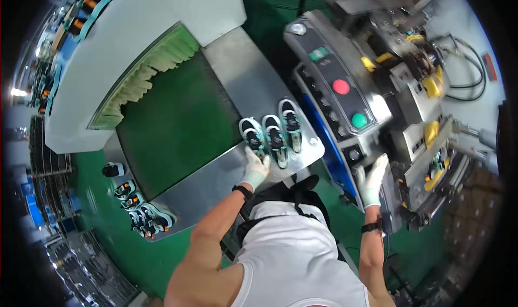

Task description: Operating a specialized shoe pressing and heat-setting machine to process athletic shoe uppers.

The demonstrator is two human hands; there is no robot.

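Three dark sneakers with white soles and mint trim stand side by side on the metal ledge at the conveyor's right end. My left hand (pixel 256 167), in a pale glove, has its fingers and thumb round the heel of the left sneaker (pixel 251 132). Beside it are the middle sneaker (pixel 275 139) and the right sneaker (pixel 291 124), neither touched by a hand. My right hand (pixel 372 181), also gloved, is open at the near side of the machine (pixel 337 85), thumb apart from the fingers, nothing in it. Whether it touches the machine I cannot tell.
A green conveyor belt (pixel 172 123) runs under a fringed curtain (pixel 154 72) into a white housing (pixel 140 15). More shoes (pixel 151 218) crowd the ledge's left end. The machine's panel carries a red button (pixel 340 86) and a green button (pixel 359 120); clamps with yellow parts (pixel 431 85) stand beyond.
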